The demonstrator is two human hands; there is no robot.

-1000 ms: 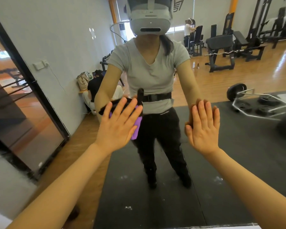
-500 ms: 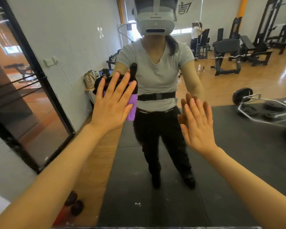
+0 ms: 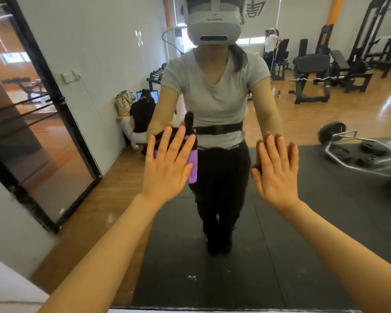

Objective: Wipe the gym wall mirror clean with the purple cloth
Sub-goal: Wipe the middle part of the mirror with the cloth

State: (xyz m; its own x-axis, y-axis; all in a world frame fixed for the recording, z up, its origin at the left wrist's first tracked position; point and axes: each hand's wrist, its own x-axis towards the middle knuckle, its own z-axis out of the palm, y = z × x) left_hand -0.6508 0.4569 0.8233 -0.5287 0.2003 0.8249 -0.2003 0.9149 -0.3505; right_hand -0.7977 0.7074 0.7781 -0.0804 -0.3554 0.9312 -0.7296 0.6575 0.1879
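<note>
Pressing flat against the wall mirror [image 3: 280, 256], the left hand [image 3: 167, 170] has its fingers straight and spread, and under the palm lies the purple cloth [image 3: 193, 166]. Only one strip of the cloth shows, at the thumb side of the hand, hanging a little lower than the thumb; a black part is visible above the fingertips, touching the glass. The right hand [image 3: 275, 172] is also open, fingers straight and close together, laid on the mirror beside the left hand but apart from it, and it holds nothing. In the glass appears the person's reflection, with a grey T-shirt [image 3: 215, 98] and a white headset [image 3: 213, 23]. Behind the reflection are a black floor mat [image 3: 325, 222], a barbell with plates [image 3: 357, 150] and weight benches [image 3: 314, 71].
</note>
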